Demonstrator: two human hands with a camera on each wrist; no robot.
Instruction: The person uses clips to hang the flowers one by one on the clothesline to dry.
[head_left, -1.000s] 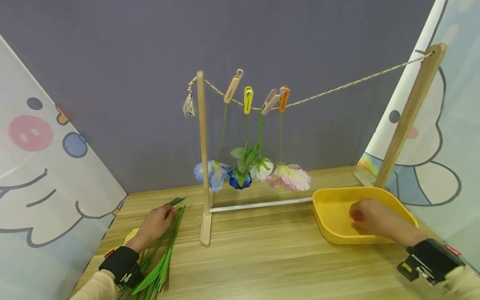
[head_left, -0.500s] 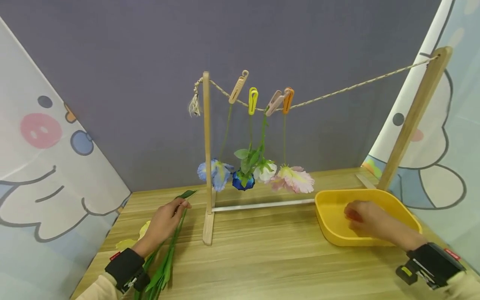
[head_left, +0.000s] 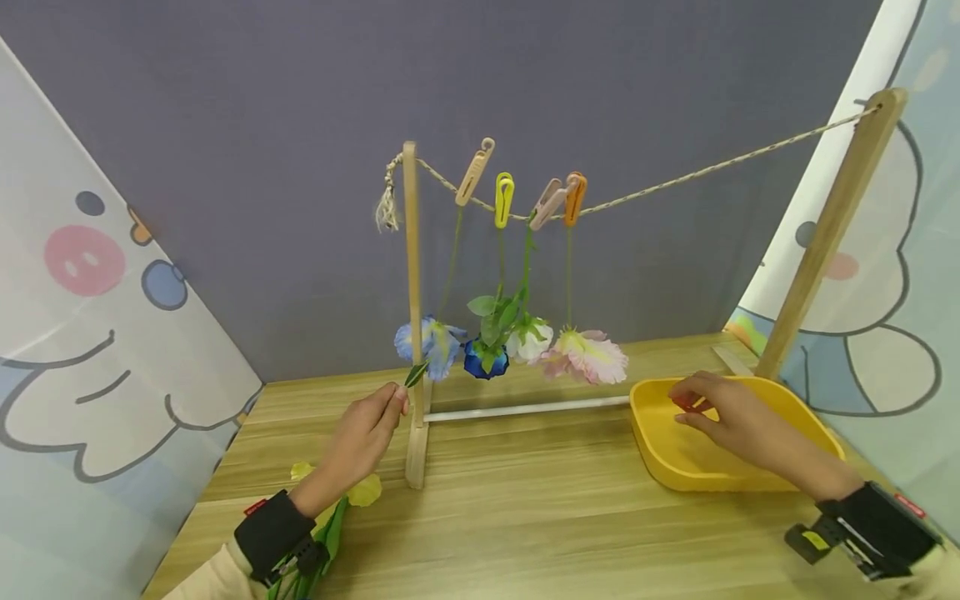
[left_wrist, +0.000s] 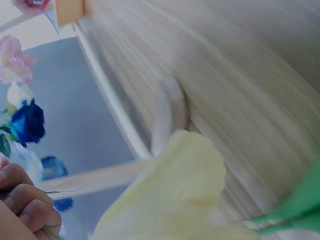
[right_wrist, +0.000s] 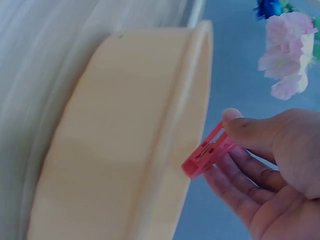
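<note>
My left hand point(head_left: 371, 429) pinches the green stem of an artificial flower, lifted off the table beside the left wooden post point(head_left: 412, 308); its pale yellow bloom point(head_left: 363, 490) hangs low by my wrist and fills the left wrist view point(left_wrist: 170, 195). My right hand point(head_left: 716, 412) is over the yellow tray point(head_left: 660, 454) and pinches a red clothespin point(right_wrist: 207, 152) between thumb and fingers. Several flowers point(head_left: 517, 346) hang upside down from pegs point(head_left: 517, 196) on the rope point(head_left: 712, 167).
The drying rack has two wooden posts, the right post point(head_left: 832, 229) slanting behind the tray, and a white bar point(head_left: 525, 408) along its base. More green stems point(head_left: 311, 562) lie at the table's left front. Cartoon-printed panels stand on both sides.
My left hand has lifted the yellow flower's stem up and right toward the left post. My right hand has risen from the tray floor with the red clothespin.
</note>
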